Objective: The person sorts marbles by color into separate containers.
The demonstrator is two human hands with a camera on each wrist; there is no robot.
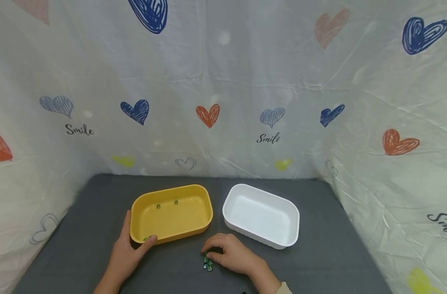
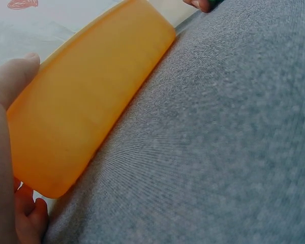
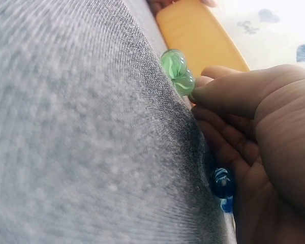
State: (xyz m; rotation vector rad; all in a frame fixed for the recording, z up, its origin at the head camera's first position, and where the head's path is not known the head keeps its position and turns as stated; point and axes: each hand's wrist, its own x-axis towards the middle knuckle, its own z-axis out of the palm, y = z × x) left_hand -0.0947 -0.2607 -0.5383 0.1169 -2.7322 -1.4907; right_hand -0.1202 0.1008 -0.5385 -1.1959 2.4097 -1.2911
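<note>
My left hand grips the near-left corner of a yellow tray, thumb over the front rim and fingers along the left side. Inside that tray lie a few small green marbles, one of them close to the thumb. On the dark cloth in front of the trays, my right hand bends over a small cluster of marbles. Its thumb and forefinger pinch at a green marble, with another green one beside it. A blue marble shows below its curled fingers in the right wrist view.
A white tray stands to the right of the yellow one, angled, just beyond my right hand. Dark grey cloth covers the table. Behind and at the sides hangs a pale curtain printed with hearts.
</note>
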